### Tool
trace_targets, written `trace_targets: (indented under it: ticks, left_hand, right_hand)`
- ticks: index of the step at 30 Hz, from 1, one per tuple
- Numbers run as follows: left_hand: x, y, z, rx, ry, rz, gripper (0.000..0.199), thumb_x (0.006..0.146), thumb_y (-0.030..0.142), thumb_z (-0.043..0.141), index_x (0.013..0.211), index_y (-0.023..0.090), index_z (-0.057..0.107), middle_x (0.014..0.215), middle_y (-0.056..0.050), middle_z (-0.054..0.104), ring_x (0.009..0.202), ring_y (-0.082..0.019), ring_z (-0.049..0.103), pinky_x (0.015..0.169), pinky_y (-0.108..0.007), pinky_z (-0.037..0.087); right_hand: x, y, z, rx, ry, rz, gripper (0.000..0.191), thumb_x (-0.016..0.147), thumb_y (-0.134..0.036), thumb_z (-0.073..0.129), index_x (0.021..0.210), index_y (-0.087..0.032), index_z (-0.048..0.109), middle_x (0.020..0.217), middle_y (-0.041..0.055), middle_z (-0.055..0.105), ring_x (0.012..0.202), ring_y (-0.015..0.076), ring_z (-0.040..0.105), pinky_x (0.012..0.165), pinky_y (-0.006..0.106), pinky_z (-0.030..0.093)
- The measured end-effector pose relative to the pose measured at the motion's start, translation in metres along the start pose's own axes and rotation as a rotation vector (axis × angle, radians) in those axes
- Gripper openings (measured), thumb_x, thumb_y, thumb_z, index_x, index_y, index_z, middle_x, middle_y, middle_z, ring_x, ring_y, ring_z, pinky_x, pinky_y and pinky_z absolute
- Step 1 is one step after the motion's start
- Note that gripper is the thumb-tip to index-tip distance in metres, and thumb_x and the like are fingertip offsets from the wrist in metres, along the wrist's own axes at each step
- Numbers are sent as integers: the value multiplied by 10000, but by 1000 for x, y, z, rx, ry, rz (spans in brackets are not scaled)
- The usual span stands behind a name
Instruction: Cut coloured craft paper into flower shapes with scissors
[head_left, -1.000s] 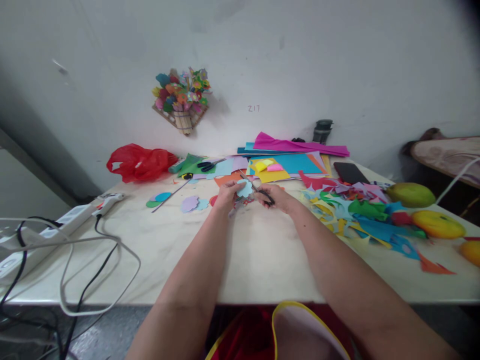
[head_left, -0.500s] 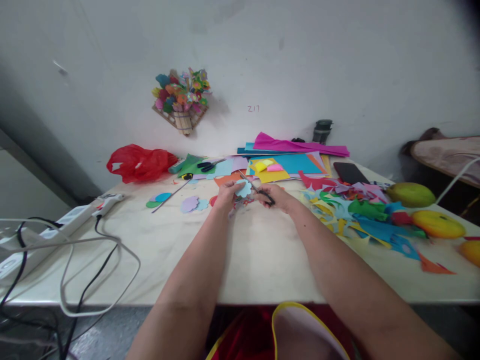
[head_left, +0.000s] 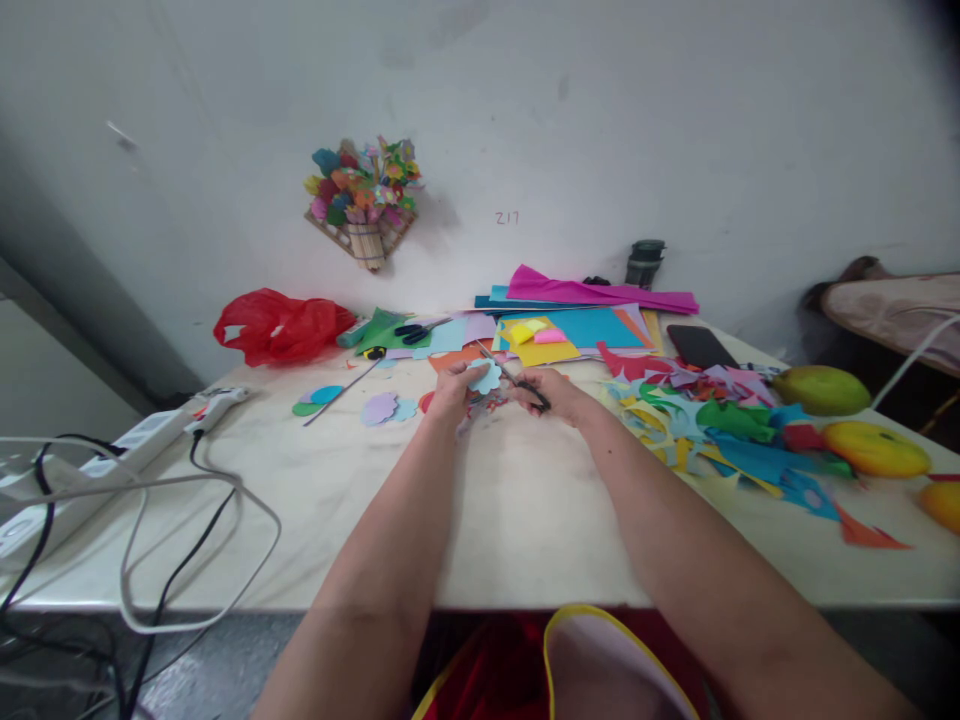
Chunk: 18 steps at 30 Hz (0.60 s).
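Between thumb and fingers, my left hand [head_left: 453,388] pinches a light blue scalloped paper cutout [head_left: 487,377]. My right hand [head_left: 551,390] is closed round the dark handles of a pair of scissors [head_left: 504,368], whose blades point up and left beside the cutout's right edge. Whether the blades touch the paper is hard to tell. Small bits of paper [head_left: 484,403] lie on the table below my hands. Left of them rest a lilac scalloped cutout [head_left: 379,408] and a light blue one [head_left: 405,409].
Coloured paper sheets [head_left: 592,328] and another pair of scissors [head_left: 411,331] lie at the back. Paper scraps [head_left: 697,410], mangoes [head_left: 876,448] and a phone [head_left: 701,346] are at right. A red plastic bag [head_left: 277,325], power strips [head_left: 97,475] and cables [head_left: 225,480] occupy the left.
The light blue cutout has shifted and turned very slightly in my left hand. Both arms and the scissors stay almost in the same place.
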<state>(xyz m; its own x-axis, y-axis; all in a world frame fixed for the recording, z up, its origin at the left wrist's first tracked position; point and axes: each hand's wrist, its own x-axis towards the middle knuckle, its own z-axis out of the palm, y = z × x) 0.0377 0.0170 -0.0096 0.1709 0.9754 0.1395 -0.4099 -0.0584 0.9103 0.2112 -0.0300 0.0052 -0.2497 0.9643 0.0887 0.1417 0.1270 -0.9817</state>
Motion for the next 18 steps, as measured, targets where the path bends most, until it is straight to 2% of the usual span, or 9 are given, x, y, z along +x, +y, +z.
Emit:
trace_targets:
  ticks: [5,14,18]
  left_hand:
    - [-1,2,0,0,0,5,391,470,322,864,732,102,674,673,-58,679,560,-142,623,548,-252,490]
    - [-2,5,-1,50,-65,44,378,507,365,860,658,142,595,574,33,569,488,-73,520,508,-211,460]
    - [-2,4,-1,32,-82,32,375,509,341,860,689,144,597,596,46,559,504,-67,516,552,-221,485]
  right_hand:
    - [0,1,0,16,-3,-2,251,620,-305,772,668,-167,568,462,-44,495,380,74,400,356,209,308]
    - [0,4,-5,69,-28,14,235,658,-361,708,654,-169,572,459,-37,503,390,79,413,369,209,311]
    - [-2,2,-5,70,-32,26,244,652,-378,704,676,-165,586,468,-34,517,394,82,425,374,212,315]
